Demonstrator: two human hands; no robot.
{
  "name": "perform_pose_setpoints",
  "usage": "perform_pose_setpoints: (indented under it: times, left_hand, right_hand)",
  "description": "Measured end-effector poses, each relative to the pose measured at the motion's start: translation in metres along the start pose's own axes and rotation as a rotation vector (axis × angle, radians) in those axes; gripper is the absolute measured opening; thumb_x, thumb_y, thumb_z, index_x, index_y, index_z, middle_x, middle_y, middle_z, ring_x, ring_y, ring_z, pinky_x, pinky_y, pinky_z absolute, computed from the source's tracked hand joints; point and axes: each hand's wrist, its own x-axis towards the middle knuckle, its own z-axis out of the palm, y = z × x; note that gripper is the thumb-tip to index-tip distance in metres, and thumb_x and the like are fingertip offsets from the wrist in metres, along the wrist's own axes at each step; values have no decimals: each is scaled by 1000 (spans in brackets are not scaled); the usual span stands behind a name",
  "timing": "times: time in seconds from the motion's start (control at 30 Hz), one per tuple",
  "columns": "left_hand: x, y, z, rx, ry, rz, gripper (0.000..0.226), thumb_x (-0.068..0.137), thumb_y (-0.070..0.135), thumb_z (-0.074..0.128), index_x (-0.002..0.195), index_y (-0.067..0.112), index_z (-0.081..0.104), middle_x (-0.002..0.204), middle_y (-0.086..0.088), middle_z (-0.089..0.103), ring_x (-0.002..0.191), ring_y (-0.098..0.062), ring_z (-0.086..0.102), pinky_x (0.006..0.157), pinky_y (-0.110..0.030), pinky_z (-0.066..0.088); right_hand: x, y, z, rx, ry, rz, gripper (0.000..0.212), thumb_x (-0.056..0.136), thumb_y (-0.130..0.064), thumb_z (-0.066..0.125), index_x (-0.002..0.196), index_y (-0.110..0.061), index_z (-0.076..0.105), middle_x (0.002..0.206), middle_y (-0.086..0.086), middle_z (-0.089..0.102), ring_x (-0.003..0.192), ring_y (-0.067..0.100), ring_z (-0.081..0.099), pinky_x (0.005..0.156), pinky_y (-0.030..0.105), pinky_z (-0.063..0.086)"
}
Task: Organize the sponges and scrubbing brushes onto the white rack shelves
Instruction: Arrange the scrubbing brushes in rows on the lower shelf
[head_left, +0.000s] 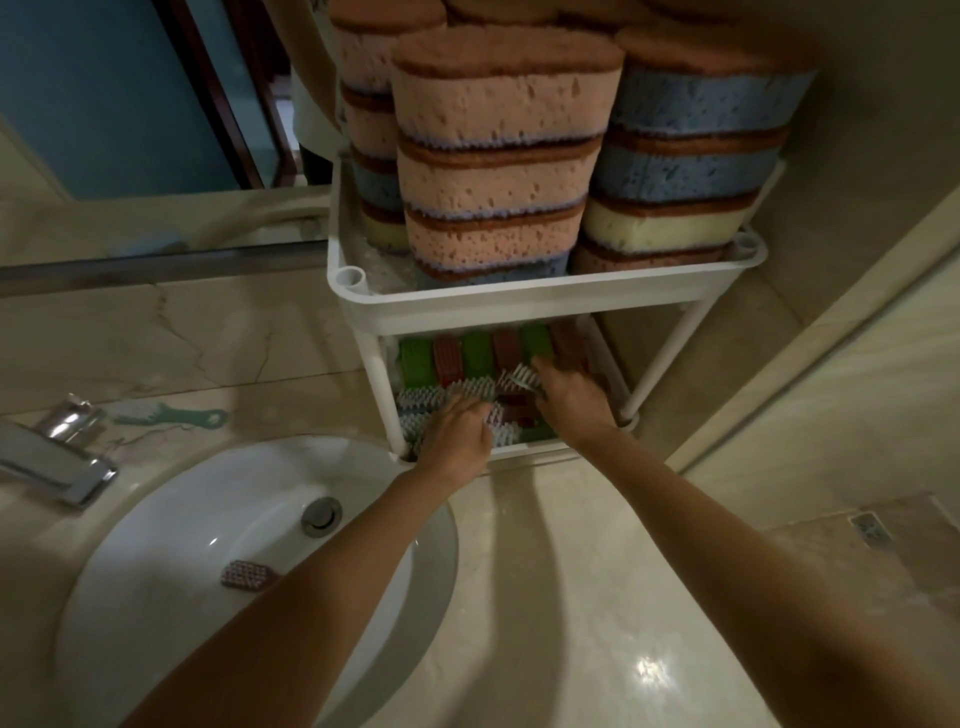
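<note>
two hands reach into the lower shelf (524, 450) of the white rack (669, 354), among the scrubbing brushes (477, 354). right hand (569, 397) grips a tilted brush (517, 379); left hand (457, 431) lies on the brushes, grip cannot be told. sponges (498, 156) fill the top shelf (519, 297). a loose brush (247, 574) lies in the sink (156, 561).

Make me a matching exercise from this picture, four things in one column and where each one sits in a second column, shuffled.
Things
1. stacked sponges
2. red and green brushes
3. green-handled brush
4. small brush

Places
A. in the sink basin
B. on the upper rack shelf
C. on the counter near the faucet
D. on the lower rack shelf

Pairs: 1-B, 2-D, 3-C, 4-A
</note>
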Motion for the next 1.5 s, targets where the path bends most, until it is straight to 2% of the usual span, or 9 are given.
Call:
perform_pose_setpoints:
  times: [0.2,0.4,0.63,0.77,0.93,1.07,1.23,1.4,1.5]
  left_hand:
    - [1,-5,4,38,-108,-24,46,96,14,36,141,7,35,156,-8,22,144,-20,19,118,-34,18]
    - [1,-9,5,36,-105,-32,47,96,14,37,143,10,33,156,-7,20,144,-21,19,118,-32,18]
    - [0,-10,4,29,-94,-30,47,95,12,39,142,12,36,155,-5,23,142,-20,22,115,-29,19]
    - [1,-9,4,29,-81,-35,45,93,9,40,138,10,40,150,-8,32,137,-21,30,111,-29,24]
    - [1,-7,5,30,-71,-42,46,93,9,40,138,11,40,149,-7,32,138,-20,29,112,-30,24]
    - [2,-7,4,22,-75,-44,46,93,8,40,138,11,41,148,-8,34,137,-21,29,111,-30,23]
    - [3,-9,5,11,-65,-44,46,92,7,40,138,12,42,149,-7,33,137,-21,29,112,-29,22]
    - [2,-11,6,9,-73,-45,48,92,9,40,139,15,39,152,-6,28,140,-21,25,114,-29,20]
    - [3,-12,6,-5,-74,-63,48,93,9,41,140,16,39,153,-4,27,141,-20,25,115,-29,20]
  right_hand:
    - [-1,4,10,45,-80,-46,52,87,-18,56,135,-12,38,129,19,49,112,38,54,88,44,49]
    - [1,13,10,23,-157,-49,39,84,0,48,121,-9,48,128,19,51,116,36,51,90,42,47]
    - [4,22,8,-51,-145,-60,47,86,3,41,131,-13,43,122,18,58,104,37,60,85,43,50]
    - [3,31,8,-71,-187,-40,61,87,-1,45,143,-15,27,118,19,60,99,33,62,86,43,52]
    - [6,30,7,12,-210,-33,49,83,-16,56,130,-13,45,127,18,55,114,35,54,95,44,47]
    - [10,30,8,-1,-213,7,40,85,-8,53,125,-15,53,131,15,51,117,31,52,99,40,44]
    - [14,37,4,62,-250,39,27,87,-1,50,113,-3,55,131,18,45,113,32,52,97,37,43]
    - [17,41,-5,109,-244,79,16,87,-1,53,102,-5,57,119,14,56,105,27,55,78,25,39]
    - [16,41,-5,82,-285,80,13,88,0,49,94,-12,51,112,15,59,100,26,55,75,27,40]
